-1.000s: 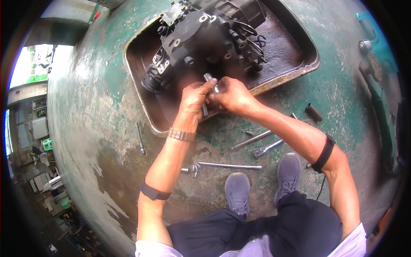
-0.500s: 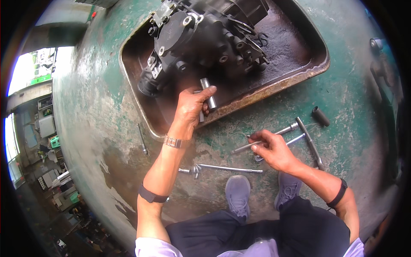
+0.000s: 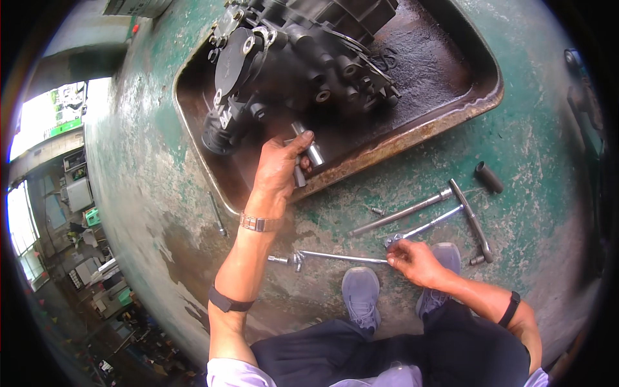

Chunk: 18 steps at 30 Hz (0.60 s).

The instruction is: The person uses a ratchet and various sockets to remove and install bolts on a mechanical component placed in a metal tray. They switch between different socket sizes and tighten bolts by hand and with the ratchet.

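My left hand (image 3: 278,164) is closed round a shiny steel deep socket (image 3: 314,155), held over the near side of a metal tray. A second steel piece (image 3: 300,177) sticks out below its fingers; its full shape is hidden. Beyond it in the tray lies a large dark gearbox-like housing (image 3: 290,71). Low over the floor, my right hand (image 3: 416,263) has its fingers curled together beside the head of a ratchet wrench (image 3: 425,224). Its thumb overlaps the end of a long jointed handle (image 3: 342,257), and the fingertips' contents are hidden.
Beside the ratchet lie a long extension bar (image 3: 400,213), a bar handle (image 3: 472,222), a dark tube-like socket (image 3: 490,177) and a small metal piece (image 3: 377,211). A thin rod (image 3: 217,213) lies left of the oily tray (image 3: 393,138). My shoes (image 3: 361,293) are close to the tools.
My right hand has moved down toward me, from above the extension bar to beside the ratchet head. A small metal piece now shows on the floor where its fingers were. The left hand keeps its hold.
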Available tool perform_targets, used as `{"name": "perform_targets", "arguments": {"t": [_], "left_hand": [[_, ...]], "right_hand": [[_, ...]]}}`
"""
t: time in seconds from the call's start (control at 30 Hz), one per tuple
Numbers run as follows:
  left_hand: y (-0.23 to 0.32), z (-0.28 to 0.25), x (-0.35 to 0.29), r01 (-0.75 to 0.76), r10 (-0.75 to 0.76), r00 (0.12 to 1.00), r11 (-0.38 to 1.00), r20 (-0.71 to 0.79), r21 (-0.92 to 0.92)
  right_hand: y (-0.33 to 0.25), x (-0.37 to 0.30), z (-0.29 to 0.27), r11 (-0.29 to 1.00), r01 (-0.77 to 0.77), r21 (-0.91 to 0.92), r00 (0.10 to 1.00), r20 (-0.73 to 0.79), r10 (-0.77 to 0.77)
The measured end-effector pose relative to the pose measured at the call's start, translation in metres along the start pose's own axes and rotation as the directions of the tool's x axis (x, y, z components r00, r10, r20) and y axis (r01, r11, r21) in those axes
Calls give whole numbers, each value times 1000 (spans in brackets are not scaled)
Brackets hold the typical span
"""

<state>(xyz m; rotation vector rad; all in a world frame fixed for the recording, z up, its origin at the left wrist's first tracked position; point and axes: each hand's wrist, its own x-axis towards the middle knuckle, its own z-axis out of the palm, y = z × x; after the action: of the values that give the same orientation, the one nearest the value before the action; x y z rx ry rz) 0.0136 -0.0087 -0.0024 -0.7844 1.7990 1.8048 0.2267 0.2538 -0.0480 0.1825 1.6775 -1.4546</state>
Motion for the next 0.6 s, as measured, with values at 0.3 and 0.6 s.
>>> {"name": "perform_targets", "arguments": {"t": [0.3, 0.6], "left_hand": [[9, -2, 9, 67, -63, 995, 997, 77, -48], [8, -9, 15, 66, -65, 998, 997, -27, 30]], "right_hand": [[-3, 10, -11, 999, 46, 9, 997, -65, -45], [3, 8, -8, 1000, -9, 24, 1000, -20, 10]]}}
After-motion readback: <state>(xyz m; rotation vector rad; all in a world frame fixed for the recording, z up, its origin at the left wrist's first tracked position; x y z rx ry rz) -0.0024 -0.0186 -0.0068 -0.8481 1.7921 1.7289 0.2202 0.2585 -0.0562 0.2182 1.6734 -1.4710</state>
